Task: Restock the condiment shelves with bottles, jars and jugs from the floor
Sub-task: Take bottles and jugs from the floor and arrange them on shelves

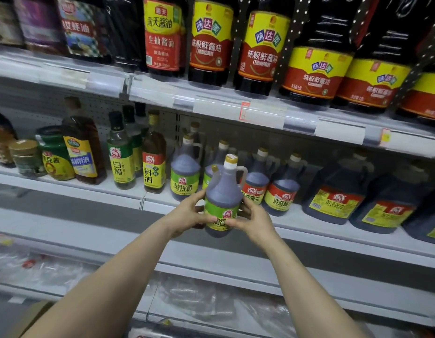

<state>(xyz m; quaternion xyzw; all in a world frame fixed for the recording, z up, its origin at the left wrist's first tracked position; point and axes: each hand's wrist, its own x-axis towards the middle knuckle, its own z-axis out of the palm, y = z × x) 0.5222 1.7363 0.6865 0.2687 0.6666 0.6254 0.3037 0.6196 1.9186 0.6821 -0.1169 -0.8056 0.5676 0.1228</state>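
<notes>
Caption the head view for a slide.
Left hand and right hand hold a green-label jug in front of the middle shelf, near a matching jug.

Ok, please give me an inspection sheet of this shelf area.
Surface: white metal middle shelf, stocked with bottles and jugs.
Job's things: dark plastic handled jug with green label, held before the shelf; matching jug stands on it.
Clutter: nothing seen.
Grippers: left hand and right hand both grip the jug's lower body.
Cables: nothing seen.
Surroundings: dark soy sauce bottles with yellow-red labels above; clear plastic packets below.
</notes>
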